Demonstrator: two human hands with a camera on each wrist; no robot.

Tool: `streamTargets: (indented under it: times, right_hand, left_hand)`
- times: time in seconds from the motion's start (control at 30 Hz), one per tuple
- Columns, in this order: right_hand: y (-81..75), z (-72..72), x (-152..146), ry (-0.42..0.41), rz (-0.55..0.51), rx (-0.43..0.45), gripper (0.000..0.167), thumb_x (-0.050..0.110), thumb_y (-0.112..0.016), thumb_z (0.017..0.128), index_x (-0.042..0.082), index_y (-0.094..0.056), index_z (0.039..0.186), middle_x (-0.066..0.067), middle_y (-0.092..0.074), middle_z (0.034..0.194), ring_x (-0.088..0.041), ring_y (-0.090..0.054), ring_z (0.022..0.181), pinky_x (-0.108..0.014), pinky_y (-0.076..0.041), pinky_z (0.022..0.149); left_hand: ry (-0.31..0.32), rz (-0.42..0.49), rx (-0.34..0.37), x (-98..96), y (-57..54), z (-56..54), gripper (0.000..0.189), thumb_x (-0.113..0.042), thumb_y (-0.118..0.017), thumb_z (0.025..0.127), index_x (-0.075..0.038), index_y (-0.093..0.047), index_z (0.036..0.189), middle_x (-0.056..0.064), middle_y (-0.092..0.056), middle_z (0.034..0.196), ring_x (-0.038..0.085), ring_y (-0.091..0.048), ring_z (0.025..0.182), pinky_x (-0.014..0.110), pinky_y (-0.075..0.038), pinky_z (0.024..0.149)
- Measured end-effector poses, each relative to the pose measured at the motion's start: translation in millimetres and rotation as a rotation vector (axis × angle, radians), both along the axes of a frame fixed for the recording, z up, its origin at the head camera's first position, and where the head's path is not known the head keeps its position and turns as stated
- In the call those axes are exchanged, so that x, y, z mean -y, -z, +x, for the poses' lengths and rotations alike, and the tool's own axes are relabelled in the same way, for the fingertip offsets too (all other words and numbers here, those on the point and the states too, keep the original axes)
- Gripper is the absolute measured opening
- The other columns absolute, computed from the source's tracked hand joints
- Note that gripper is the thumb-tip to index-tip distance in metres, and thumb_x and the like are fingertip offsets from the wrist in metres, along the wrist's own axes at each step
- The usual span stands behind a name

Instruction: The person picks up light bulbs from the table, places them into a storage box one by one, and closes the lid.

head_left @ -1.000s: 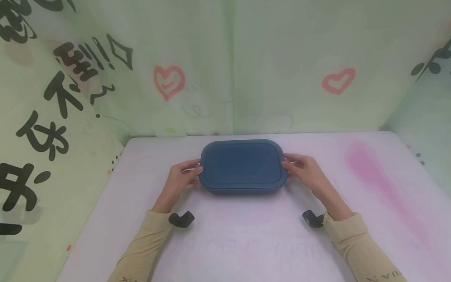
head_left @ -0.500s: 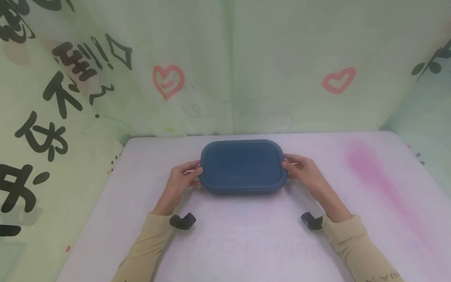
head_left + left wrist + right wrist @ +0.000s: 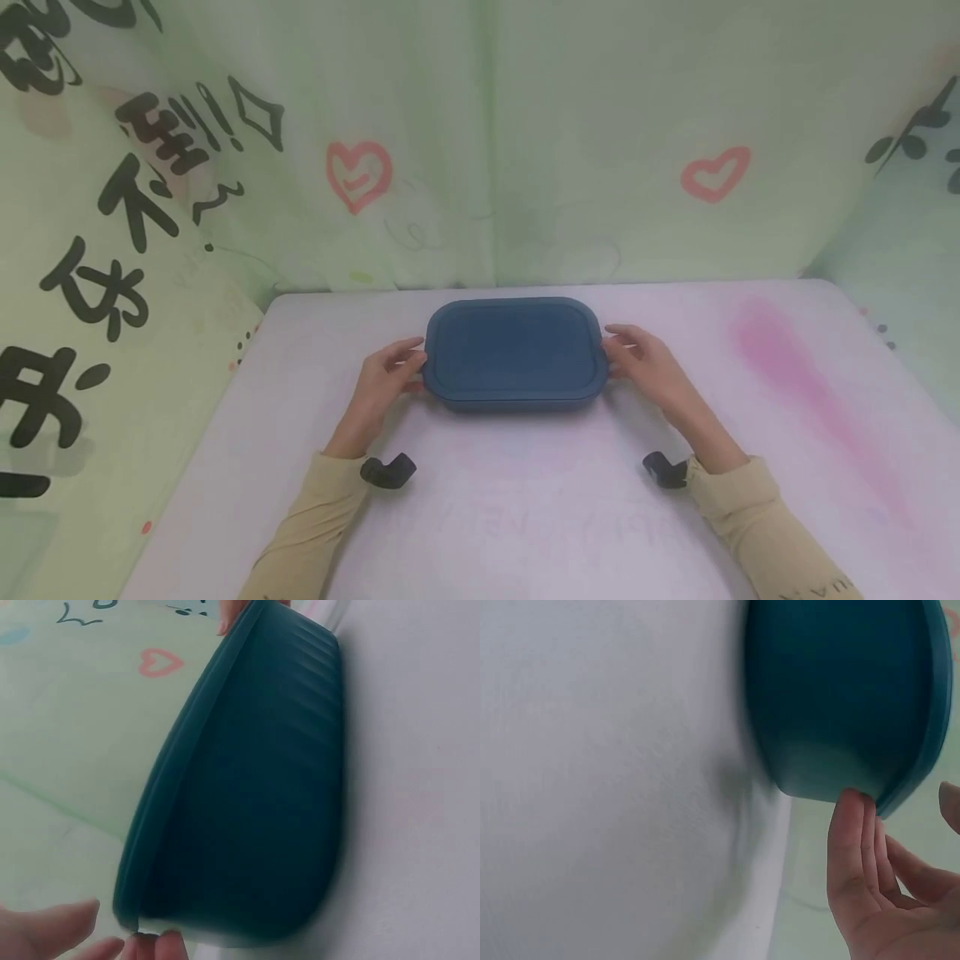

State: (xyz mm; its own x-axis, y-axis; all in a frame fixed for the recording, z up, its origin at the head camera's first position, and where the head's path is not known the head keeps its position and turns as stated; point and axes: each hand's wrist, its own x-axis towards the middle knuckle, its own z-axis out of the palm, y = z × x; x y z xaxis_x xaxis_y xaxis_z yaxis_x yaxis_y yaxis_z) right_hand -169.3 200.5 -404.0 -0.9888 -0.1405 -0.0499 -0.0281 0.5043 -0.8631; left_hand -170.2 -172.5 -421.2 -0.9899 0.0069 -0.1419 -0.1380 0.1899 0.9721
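Note:
A dark blue lidded food container (image 3: 517,350) with rounded corners rests on the table, its lid on top. At its left end is my left hand (image 3: 384,382), fingertips right at the wall; in the left wrist view the thumb (image 3: 71,928) stands away from the lid rim. My right hand (image 3: 647,367) is at the opposite end. The right wrist view has its fairly straight fingers (image 3: 846,847) touching the container's side below the rim, while the thumb is spread off the lid. The container's far side is hidden in the head view.
The table (image 3: 480,517) has a whitish cover with a pink smear (image 3: 787,358) at right. Behind it hangs a pale green curtain (image 3: 540,167) with red hearts. A black wrist-worn piece (image 3: 388,472) sticks out at the left cuff, another (image 3: 664,470) at the right.
Both thumbs have come off the lid's edges, and the fingers have loosened outward from the ends. The container stays in nearly the same place.

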Motion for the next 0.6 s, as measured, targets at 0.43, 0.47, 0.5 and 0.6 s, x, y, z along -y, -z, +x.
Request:
streamTargets:
  times: [0.43,0.47,0.5,0.6]
  right_hand:
    - [-17.5,10.2,0,0.003,0.072,-0.098,0.059,0.037,-0.051,0.104,-0.001,-0.038,0.148,-0.026,-0.044,0.146,-0.041,-0.045,0.133,-0.056,-0.039,0.110]
    - [-19.7,12.3,1,-0.001,0.085,-0.114,0.060,0.036,-0.051,0.103,-0.001,-0.038,0.148,-0.025,-0.042,0.147,-0.041,-0.043,0.134,-0.057,-0.038,0.111]
    - [-21.6,14.3,2,-0.005,0.098,-0.131,0.060,0.035,-0.052,0.103,-0.001,-0.037,0.148,-0.025,-0.041,0.148,-0.041,-0.042,0.135,-0.057,-0.038,0.110]
    - [-25.8,20.4,5,-0.020,0.141,-0.182,0.060,0.033,-0.055,0.102,0.000,-0.036,0.149,-0.024,-0.039,0.149,-0.041,-0.041,0.135,-0.058,-0.039,0.108]
  left_hand:
    - [-0.010,-0.131,-0.116,-0.5,-21.0,2.5,0.041,-0.017,-0.064,0.097,-0.008,-0.058,0.137,0.015,-0.061,0.130,0.027,-0.059,0.120,0.042,-0.052,0.100]
    - [-0.005,-0.143,-0.131,-0.9,-22.7,3.5,0.042,-0.018,-0.065,0.097,-0.008,-0.058,0.137,0.014,-0.061,0.131,0.027,-0.058,0.122,0.043,-0.051,0.101]
    - [0.001,-0.152,-0.146,-1.4,-24.0,4.3,0.041,-0.018,-0.065,0.096,-0.009,-0.059,0.136,0.014,-0.061,0.132,0.027,-0.058,0.123,0.043,-0.050,0.102]
    - [0.020,-0.175,-0.199,-4.0,-28.6,7.8,0.041,-0.019,-0.066,0.096,-0.009,-0.060,0.135,0.013,-0.061,0.134,0.027,-0.057,0.124,0.044,-0.047,0.105]
